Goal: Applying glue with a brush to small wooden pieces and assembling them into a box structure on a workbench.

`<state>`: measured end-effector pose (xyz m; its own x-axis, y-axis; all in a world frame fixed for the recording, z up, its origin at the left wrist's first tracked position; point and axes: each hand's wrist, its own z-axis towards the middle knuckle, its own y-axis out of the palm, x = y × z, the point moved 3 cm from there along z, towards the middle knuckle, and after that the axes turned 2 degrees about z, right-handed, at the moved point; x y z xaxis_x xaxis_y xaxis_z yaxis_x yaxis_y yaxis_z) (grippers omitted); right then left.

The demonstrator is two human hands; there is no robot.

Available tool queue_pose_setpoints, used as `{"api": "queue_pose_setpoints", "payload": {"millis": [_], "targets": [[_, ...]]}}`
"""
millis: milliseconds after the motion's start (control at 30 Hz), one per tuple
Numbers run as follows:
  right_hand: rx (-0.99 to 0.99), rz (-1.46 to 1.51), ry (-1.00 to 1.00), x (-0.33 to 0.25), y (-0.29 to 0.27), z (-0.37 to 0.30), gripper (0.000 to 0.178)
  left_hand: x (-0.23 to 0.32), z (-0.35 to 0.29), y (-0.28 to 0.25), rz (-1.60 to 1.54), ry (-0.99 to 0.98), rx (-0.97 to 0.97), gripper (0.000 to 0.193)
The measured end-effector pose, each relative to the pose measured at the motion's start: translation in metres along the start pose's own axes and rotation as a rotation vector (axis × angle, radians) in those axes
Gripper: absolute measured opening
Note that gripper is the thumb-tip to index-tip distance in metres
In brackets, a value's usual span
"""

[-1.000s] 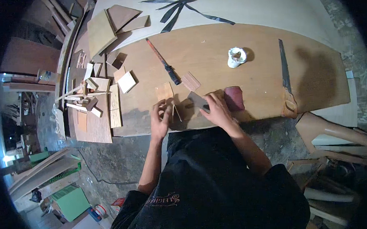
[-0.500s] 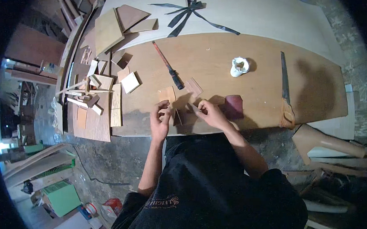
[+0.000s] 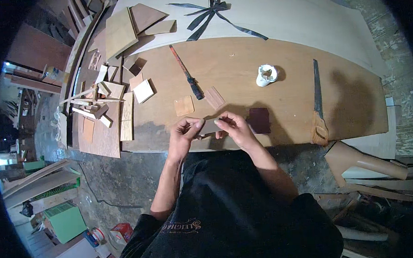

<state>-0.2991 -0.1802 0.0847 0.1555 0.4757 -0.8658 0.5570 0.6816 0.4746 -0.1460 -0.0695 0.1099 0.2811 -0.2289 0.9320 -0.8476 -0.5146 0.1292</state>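
From the head view, can see a dark red square (image 3: 258,120) lying flat on a big brown board (image 3: 287,88). Just left of the dark red square, can see the right hand (image 3: 236,131), pinching one end of a small flat grey piece (image 3: 210,127) with thumb and fingers. A bit more to the left of the dark red square, can see the left hand (image 3: 181,135), pinching the other end of the same grey piece. Held between both hands, then, off to the left of the dark red square. Can't tell about anything tucked under the curled lower fingers, too hidden and small. Left of the dark red square and a little farther back, can see a thin tan square (image 3: 184,106) and a pinkish striped piece (image 3: 214,97), both lying flat. Behind those, also back and left of the dark red square, can see a long red stick with a dark end (image 3: 193,85). Almost straight behind the dark red square, can see a white pot (image 3: 261,78). Off to the right of the dark red square, can see a saw (image 3: 318,96) with a wooden handle. Far left of the dark red square, can see a messy heap of wood bits (image 3: 94,99).
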Motion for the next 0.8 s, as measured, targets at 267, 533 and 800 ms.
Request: {"api": "queue_pose_setpoints", "payload": {"millis": [267, 533, 800], "targets": [[0.079, 0.123, -0.022, 0.005, -0.001, -0.004, 0.016, -0.015, -0.007, 0.002, -0.306, -0.064, -0.121, 0.013], [0.087, 0.395, 0.098, 0.014, 0.008, -0.004, 0.017, -0.025, -0.008, -0.004, -0.482, -0.055, -0.145, 0.014], [-0.015, -0.05, 0.002, -0.008, -0.002, 0.049, 0.023, -0.033, -0.013, -0.031, -0.408, -0.022, 0.112, 0.02]]}}
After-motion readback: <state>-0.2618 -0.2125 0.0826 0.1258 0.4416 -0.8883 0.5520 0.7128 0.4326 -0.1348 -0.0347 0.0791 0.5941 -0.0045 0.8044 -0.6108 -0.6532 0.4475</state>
